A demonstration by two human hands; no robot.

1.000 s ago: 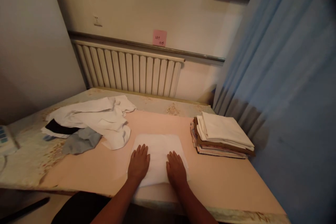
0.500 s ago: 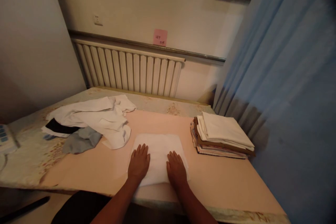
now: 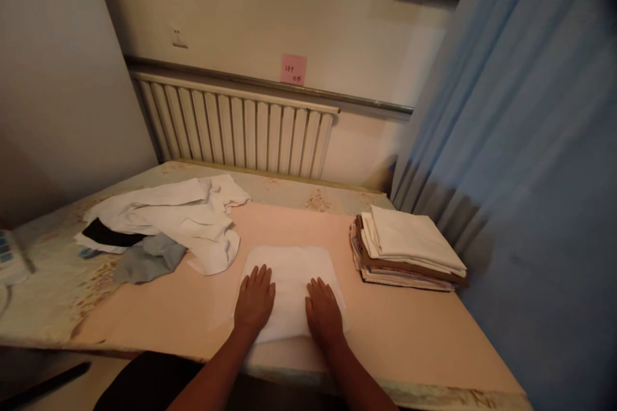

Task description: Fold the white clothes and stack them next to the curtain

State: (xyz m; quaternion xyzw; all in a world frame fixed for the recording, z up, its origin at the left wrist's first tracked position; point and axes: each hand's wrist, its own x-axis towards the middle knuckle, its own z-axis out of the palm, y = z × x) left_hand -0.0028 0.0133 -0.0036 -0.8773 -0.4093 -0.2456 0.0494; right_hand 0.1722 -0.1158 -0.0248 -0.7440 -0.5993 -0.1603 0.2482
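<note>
A folded white cloth (image 3: 292, 270) lies on the pink table cover (image 3: 400, 334) right in front of me. Flat on its left part rests my left hand (image 3: 254, 298), fingers stretched out and pointing away from me. My right hand (image 3: 324, 308) presses palm down on the right part in the same way, its fingers extended. Neither hand grips anything. The cloth's side edges are partly hidden beneath my hands.
Loose white garments (image 3: 193, 218), with a grey cloth (image 3: 152, 260) and a black piece (image 3: 112, 233), lie heaped at left. A stack of folded fabrics (image 3: 409, 241) sits at right beside a blue curtain (image 3: 530, 218). Behind the table stands a radiator (image 3: 241, 131).
</note>
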